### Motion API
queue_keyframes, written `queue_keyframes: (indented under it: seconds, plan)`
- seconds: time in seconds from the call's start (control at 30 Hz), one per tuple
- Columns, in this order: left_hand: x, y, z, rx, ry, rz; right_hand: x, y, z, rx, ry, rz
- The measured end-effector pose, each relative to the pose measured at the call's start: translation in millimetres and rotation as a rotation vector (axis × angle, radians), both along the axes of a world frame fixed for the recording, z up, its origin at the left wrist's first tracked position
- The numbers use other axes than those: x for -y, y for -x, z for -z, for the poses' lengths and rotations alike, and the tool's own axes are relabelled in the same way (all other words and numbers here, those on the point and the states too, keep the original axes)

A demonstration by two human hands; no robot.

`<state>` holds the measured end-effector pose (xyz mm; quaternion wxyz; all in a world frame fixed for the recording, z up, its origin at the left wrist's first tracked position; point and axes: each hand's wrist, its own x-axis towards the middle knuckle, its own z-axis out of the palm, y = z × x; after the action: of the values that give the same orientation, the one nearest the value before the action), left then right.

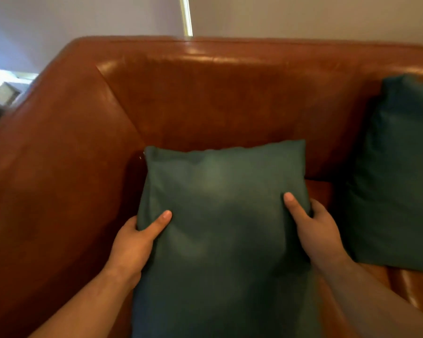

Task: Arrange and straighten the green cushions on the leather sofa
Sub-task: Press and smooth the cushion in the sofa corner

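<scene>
Green cushion (pixel 220 228) is held near the left corner of the leather sofa (pixel 230 93), gripped at both sides by left hand (pixel 132 242) and right hand (pixel 320 230), fingers wrapped behind, thumbs on front. Second green cushion (pixel 396 172) is leaned against the backrest, right.

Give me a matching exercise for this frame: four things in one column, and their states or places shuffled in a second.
Column one:
1. centre cushion
2. right cushion
3. left hand
4. right hand

Column two:
A. stands against the sofa backrest, with no hand on it
B. has its grip on the cushion edge nearest the sofa armrest
C. gripped on both side edges
D. has its grip on the cushion edge that faces the other cushion

Pairs: 1-C, 2-A, 3-B, 4-D
</scene>
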<state>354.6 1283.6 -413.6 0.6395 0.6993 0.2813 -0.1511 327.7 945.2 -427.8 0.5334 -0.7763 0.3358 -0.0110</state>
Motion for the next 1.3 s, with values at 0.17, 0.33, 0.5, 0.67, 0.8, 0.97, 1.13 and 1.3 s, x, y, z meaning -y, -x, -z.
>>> queue_keyframes:
  seconds: [0.17, 0.33, 0.5, 0.67, 0.8, 0.97, 1.13, 1.3]
  plan:
    - [8.7, -58.1, -40.3, 0.301, 0.029, -0.001, 0.4, -45.3, -43.2, 0.298, -0.046, 0.062]
    - [25.8, -109.6, -54.9, 0.413, 0.035, 0.046, 11.9, -79.2, -51.0, 0.406, -0.173, 0.086]
    - [39.0, -115.4, -34.3, 0.331, 0.024, 0.046, 11.1, -82.2, -34.0, 0.299, -0.148, 0.023]
    - [41.1, -116.2, -29.6, 0.314, -0.051, 0.015, 9.6, -89.8, -29.6, 0.297, -0.095, 0.046]
    - [40.8, -116.5, -30.1, 0.295, -0.137, 0.029, 8.7, -88.5, -28.4, 0.276, -0.086, 0.025]
    - [41.9, -109.9, -41.6, 0.252, -0.297, 0.06, 10.6, -84.4, -37.1, 0.194, 0.0, 0.042]
    - [48.6, -99.3, -87.8, 0.169, -0.292, 0.123, 21.1, -70.8, -76.4, 0.059, 0.005, -0.039]
    - [69.9, -72.9, -178.8, 0.276, -0.414, 0.269, 32.6, -39.7, -157.1, 0.022, 0.061, -0.166]
